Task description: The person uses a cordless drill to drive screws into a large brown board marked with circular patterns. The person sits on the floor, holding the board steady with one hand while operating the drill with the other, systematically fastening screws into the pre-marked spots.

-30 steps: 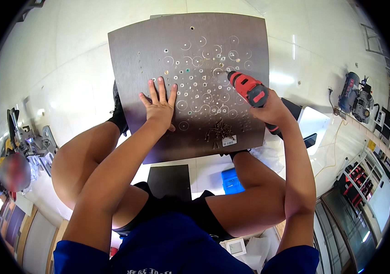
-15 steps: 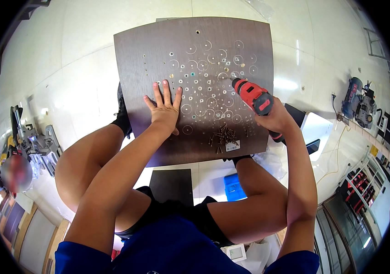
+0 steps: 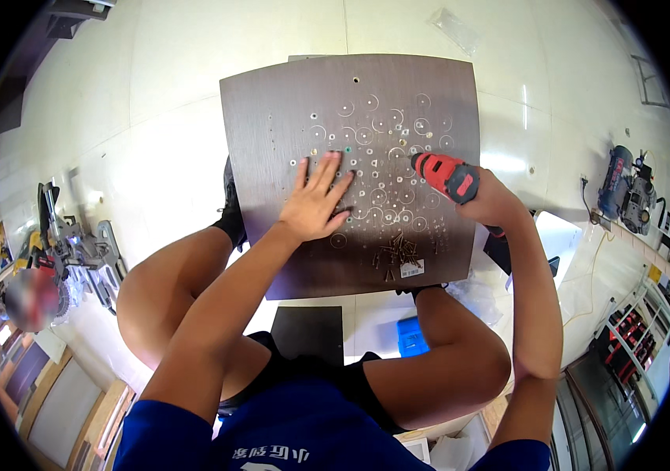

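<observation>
A red and black cordless drill (image 3: 446, 174) is gripped in my right hand (image 3: 490, 200), its nose pointing left and away over the board. Under it lies a dark brown wooden board (image 3: 272, 188), marked with many round holes and pale circles. My left hand (image 3: 313, 202) rests flat on the board, fingers spread, left of the drill. A pile of bronze-coloured screws (image 3: 399, 253) lies on the board's near right part, beside a small white label (image 3: 412, 268). Whether the drill's tip touches the board, I cannot tell.
A blue plastic box (image 3: 412, 337) sits on the floor between my legs, near a dark panel (image 3: 308, 334). To the right stand a white case (image 3: 559, 235) and an air compressor (image 3: 624, 184). Metal saw equipment (image 3: 76, 251) is at the left.
The view has shifted, so the board sits lower and further right. My left hand has moved rightward across the board, closer to the holes. The drill stays near the same circles.
</observation>
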The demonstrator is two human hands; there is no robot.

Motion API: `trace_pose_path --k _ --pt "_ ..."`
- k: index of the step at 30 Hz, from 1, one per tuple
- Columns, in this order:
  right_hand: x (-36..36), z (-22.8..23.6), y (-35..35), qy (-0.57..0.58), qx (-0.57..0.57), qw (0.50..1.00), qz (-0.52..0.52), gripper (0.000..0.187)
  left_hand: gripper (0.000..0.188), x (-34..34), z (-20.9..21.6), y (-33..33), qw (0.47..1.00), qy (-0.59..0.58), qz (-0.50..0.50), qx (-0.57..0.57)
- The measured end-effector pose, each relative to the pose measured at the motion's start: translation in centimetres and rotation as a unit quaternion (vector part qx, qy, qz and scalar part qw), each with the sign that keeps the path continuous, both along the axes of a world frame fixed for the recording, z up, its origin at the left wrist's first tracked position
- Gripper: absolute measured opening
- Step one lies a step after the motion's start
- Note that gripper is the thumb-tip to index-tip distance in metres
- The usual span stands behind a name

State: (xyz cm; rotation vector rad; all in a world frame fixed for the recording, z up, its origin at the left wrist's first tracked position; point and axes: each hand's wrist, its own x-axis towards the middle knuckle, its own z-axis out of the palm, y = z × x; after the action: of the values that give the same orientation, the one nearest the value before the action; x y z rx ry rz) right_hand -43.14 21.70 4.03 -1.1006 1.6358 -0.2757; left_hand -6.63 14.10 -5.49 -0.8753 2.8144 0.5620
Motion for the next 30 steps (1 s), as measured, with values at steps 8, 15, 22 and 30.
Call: trace_pose_path --k 8,15,22,30 --pt "0.8 1.1 0.3 0.076 -0.024 0.995 0.063 0.056 0.07 -1.2 -3.4 0.0 0.999 -0.02 -0.022 -0.041" --pt "0.5 2.6 -2.7 0.088 0.031 0.99 0.102 0.049 0.067 -1.2 -3.3 -0.2 0.999 -0.012 -0.016 -0.047" --pt "1.3 2.3 -3.1 0.073 0.113 0.991 -0.002 0.034 0.068 -0.9 -3.5 -0.3 0.999 0.008 -0.014 -0.045" --pt "1.2 1.1 -2.1 0.105 0.053 0.993 0.029 0.027 0.067 -0.8 -3.6 0.0 0.999 0.003 -0.013 -0.044"
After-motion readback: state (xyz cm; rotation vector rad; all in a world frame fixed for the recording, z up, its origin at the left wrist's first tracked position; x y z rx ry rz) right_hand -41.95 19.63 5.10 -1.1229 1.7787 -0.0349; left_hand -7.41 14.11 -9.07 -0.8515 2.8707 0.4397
